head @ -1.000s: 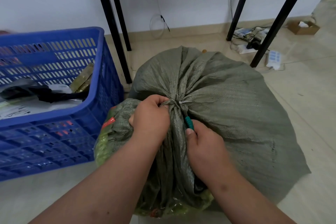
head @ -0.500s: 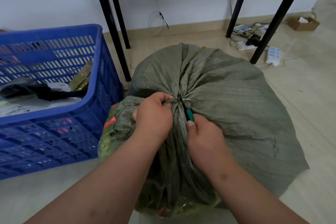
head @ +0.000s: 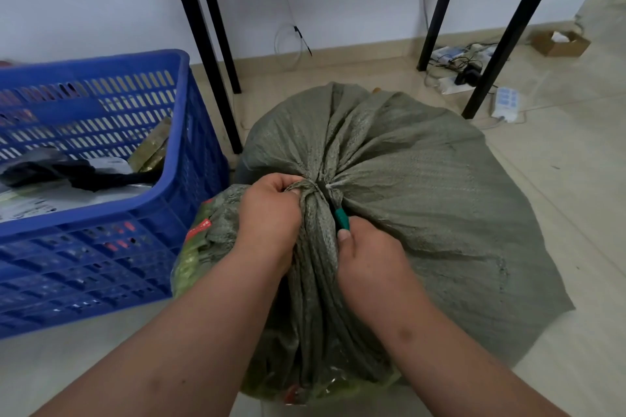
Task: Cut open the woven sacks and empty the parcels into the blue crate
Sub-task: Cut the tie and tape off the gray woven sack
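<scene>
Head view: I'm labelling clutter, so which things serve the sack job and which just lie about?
Job:
woven sack
green-handled cutter
blue crate
left hand
right hand

Lying about:
cardboard box
power strip
table legs

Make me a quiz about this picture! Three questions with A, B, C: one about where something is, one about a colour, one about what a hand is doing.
1. Where is the blue crate from the green woven sack?
A. To its left
B. On top of it
C. Behind it, by the wall

2. What colour is the cutter handle?
A. Red
B. Yellow
C. Green

3. What is the left hand doing?
A. Lying flat on the floor
B. Gripping the sack's bunched neck
C. Reaching into the crate

Answers:
1 A, the crate stands at the picture's left, beside the sack.
2 C, a green handle sticks out of the right hand.
3 B, its fingers curl round the gathered fabric.
</scene>
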Demonstrator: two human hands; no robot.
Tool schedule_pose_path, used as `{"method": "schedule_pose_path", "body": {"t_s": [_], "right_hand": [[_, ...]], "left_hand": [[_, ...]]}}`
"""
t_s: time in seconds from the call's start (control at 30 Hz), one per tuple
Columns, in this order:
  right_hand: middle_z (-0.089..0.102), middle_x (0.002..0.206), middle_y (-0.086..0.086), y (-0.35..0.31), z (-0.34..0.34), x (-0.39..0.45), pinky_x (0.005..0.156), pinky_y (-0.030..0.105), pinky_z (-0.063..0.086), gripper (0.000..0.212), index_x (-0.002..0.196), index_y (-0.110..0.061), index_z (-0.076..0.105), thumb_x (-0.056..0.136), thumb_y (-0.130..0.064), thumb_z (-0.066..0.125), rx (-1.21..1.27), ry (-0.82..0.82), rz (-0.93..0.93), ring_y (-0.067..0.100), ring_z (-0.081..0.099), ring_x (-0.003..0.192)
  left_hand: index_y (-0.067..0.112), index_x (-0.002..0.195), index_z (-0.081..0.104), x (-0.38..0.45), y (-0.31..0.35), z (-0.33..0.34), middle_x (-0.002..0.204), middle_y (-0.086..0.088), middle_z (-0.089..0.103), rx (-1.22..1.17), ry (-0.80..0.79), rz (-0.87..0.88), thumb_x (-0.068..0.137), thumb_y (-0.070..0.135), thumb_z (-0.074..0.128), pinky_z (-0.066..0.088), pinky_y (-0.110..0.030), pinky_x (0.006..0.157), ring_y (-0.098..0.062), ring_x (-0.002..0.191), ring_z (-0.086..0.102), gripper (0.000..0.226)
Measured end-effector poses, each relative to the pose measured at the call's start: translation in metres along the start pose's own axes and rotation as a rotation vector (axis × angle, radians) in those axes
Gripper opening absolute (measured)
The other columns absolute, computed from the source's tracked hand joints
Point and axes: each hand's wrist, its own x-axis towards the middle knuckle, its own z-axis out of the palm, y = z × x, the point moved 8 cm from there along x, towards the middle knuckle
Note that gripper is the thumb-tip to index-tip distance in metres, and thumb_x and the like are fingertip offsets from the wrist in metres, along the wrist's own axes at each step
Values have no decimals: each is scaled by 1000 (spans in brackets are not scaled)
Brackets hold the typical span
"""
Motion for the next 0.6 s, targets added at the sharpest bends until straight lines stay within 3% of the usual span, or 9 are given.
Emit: {"method": "schedule_pose_path", "body": {"t_s": [0.13, 0.27, 0.47, 0.6], "right_hand": [[48, 74, -1, 6, -9, 17, 66, 29, 31, 19, 85, -17, 46, 101, -25, 40, 1, 30, 78, 26, 48, 76], [54, 79, 3, -3, -5, 5, 65, 31, 34, 18, 88, -17, 47, 101, -26, 39, -10, 10, 18, 31, 56, 82], [63, 90, 9, -8, -3, -1, 68, 33, 42, 20, 98, -15, 53, 101, -27, 37, -50, -9, -9, 31, 58, 85], [59, 80, 1, -2, -11, 0, 60, 31, 39, 21, 92, -18, 54, 101, -29, 39, 27, -10, 3, 20, 55, 74]], "left_hand": [[23, 80, 70, -6, 6, 13, 83, -2, 73, 48, -80, 84, 93, 7, 57, 58, -44, 84, -22, 85, 69, 24], [23, 81, 70, -5, 7, 2, 83, -3, 73, 30, -47, 66, 94, 7, 55, 58, -42, 84, -22, 86, 69, 25], [13, 85, 69, -2, 3, -5, 75, -6, 71, -206, 9, -60, 95, 2, 53, 57, -25, 58, -15, 65, 66, 22], [12, 88, 69, -2, 7, -4, 76, -6, 71, -238, -2, -47, 95, 4, 55, 57, -23, 56, -13, 64, 66, 18]]}}
